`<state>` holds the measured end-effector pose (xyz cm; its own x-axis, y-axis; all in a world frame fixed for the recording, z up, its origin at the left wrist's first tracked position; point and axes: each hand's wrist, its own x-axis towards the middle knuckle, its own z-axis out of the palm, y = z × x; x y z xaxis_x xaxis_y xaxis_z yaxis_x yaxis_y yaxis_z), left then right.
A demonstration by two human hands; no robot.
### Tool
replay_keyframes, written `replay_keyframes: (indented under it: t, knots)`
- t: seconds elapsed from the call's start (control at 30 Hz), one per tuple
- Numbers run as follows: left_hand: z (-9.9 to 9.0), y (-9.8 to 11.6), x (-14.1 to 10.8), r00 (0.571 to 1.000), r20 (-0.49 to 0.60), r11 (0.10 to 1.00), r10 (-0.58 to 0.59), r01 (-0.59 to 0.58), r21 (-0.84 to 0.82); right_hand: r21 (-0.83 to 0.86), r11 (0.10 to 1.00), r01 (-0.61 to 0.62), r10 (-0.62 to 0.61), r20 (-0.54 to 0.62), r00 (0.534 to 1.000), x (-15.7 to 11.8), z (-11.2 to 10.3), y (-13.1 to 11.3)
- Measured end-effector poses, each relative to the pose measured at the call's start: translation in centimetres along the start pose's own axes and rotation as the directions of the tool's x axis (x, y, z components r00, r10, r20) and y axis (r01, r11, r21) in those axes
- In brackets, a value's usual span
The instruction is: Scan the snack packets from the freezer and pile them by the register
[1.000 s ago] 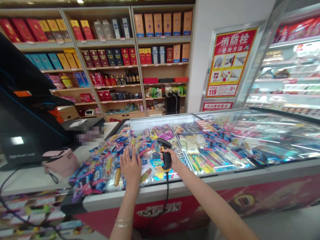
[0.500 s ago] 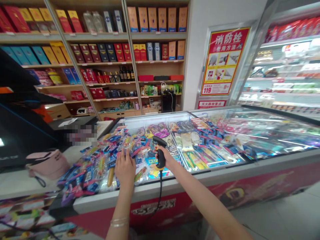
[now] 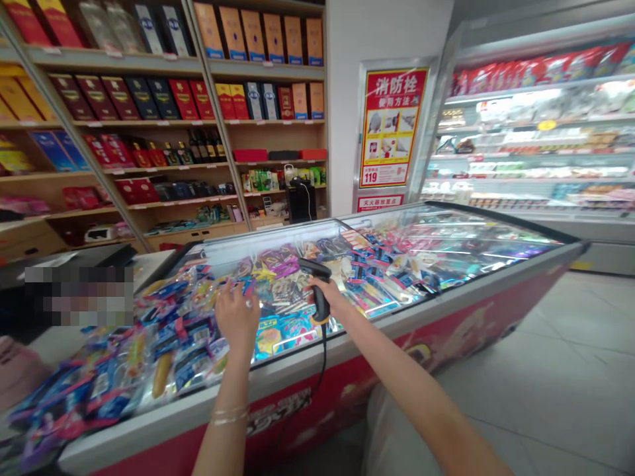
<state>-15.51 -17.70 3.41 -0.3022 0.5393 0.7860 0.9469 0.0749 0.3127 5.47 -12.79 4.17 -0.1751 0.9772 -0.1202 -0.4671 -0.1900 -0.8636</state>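
While the right hand [image 3: 326,297] grips a black barcode scanner [image 3: 321,307] by its handle, holding it above the glass-topped freezer [image 3: 149,426], the left hand [image 3: 238,318] is open, palm down and fingers spread, near the scanner; whether it touches anything beneath is unclear. A cable [image 3: 325,354] hangs from the handle past the freezer's front edge. Blue packets [image 3: 192,363] are heaped on the freezer's left end, beside a pink bag [image 3: 17,373] at the picture's edge.
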Motion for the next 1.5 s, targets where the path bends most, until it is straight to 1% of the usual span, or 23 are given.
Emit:
replay_keyframes:
  t: [0.13, 0.23, 0.3, 0.37, 0.47, 0.53, 0.57, 0.6, 0.67, 0.77, 0.87, 0.97, 1.1, 1.2, 1.3, 1.37, 1.43, 1.5]
  knots:
    - [2.8, 7.2, 0.4, 0.988, 0.13, 0.993, 0.081, -0.069, -0.095, -0.003, 0.996, 0.084, -0.084, -0.141, 0.987, -0.8, -6.2, -3.9]
    - [4.9, 12.2, 0.1, 0.956, 0.251, 0.983, 0.15, -0.117, -0.143, 0.018, 0.992, 0.129, -0.12, -0.26, 0.958, -1.3, -11.0, -6.0]
    - [6.3, 15.0, -0.3, 0.919, 0.354, 0.98, 0.175, -0.127, -0.156, 0.027, 0.987, 0.156, -0.141, -0.303, 0.942, -1.4, -14.0, -6.7]
    - [7.8, 17.2, -0.8, 0.87, 0.459, 0.98, 0.181, -0.123, -0.155, 0.027, 0.986, 0.163, -0.145, -0.336, 0.931, -1.5, -16.5, -6.9]
    - [10.1, 19.6, -1.5, 0.781, 0.59, 0.976, 0.208, -0.129, -0.173, 0.042, 0.988, 0.151, -0.125, -0.371, 0.92, -1.3, -18.7, -6.7]
    - [11.5, 20.4, -2.0, 0.732, 0.636, 0.969, 0.243, -0.15, -0.197, 0.079, 0.986, 0.15, -0.108, -0.386, 0.916, -1.1, -19.3, -6.6]
    - [12.2, 20.7, -2.2, 0.72, 0.644, 0.965, 0.258, -0.161, -0.206, 0.099, 0.984, 0.152, -0.102, -0.392, 0.914, -0.9, -19.4, -6.5]
    - [12.7, 20.9, -2.5, 0.717, 0.643, 0.963, 0.267, -0.171, -0.21, 0.116, 0.981, 0.154, -0.097, -0.393, 0.914, -0.8, -19.4, -6.6]
    - [13.5, 21.1, -3.0, 0.727, 0.628, 0.96, 0.278, -0.191, -0.204, 0.141, 0.977, 0.161, -0.095, -0.384, 0.918, -0.6, -19.3, -6.6]
    - [14.1, 21.1, -3.5, 0.744, 0.6, 0.956, 0.293, -0.228, -0.185, 0.159, 0.971, 0.178, -0.109, -0.37, 0.923, -0.5, -19.3, -6.6]
    - [14.3, 21.1, -3.8, 0.757, 0.579, 0.953, 0.304, -0.239, -0.189, 0.157, 0.97, 0.186, -0.118, -0.365, 0.924, -0.6, -19.4, -6.5]
    - [14.4, 21.0, -3.9, 0.765, 0.572, 0.955, 0.295, -0.215, -0.204, 0.135, 0.972, 0.192, -0.136, -0.34, 0.93, -0.6, -19.4, -6.2]
    - [14.4, 21.1, -4.0, 0.78, 0.565, 0.962, 0.268, -0.182, -0.204, 0.058, 0.977, 0.206, -0.181, -0.286, 0.941, -0.7, -19.4, -5.8]
    - [14.3, 21.6, -4.0, 0.799, 0.544, 0.966, 0.255, -0.193, -0.171, 0.024, 0.977, 0.211, -0.196, -0.276, 0.941, -0.6, -19.5, -5.7]
    - [14.2, 22.2, -3.9, 0.794, 0.54, 0.96, 0.28, -0.231, -0.159, 0.026, 0.98, 0.195, -0.181, -0.272, 0.945, -0.7, -19.4, -5.8]
    - [14.1, 22.4, -3.8, 0.784, 0.553, 0.959, 0.282, -0.232, -0.16, 0.022, 0.982, 0.187, -0.174, -0.269, 0.947, -0.8, -19.3, -6.0]
    - [13.9, 22.4, -3.6, 0.779, 0.574, 0.968, 0.252, -0.2, -0.153, 0.018, 0.982, 0.188, -0.176, -0.269, 0.947, -0.9, -19.1, -6.1]
    - [13.7, 22.1, -3.3, 0.781, 0.591, 0.979, 0.204, -0.144, -0.147, 0.016, 0.983, 0.185, -0.174, -0.27, 0.947, -1.0, -19.0, -6.2]
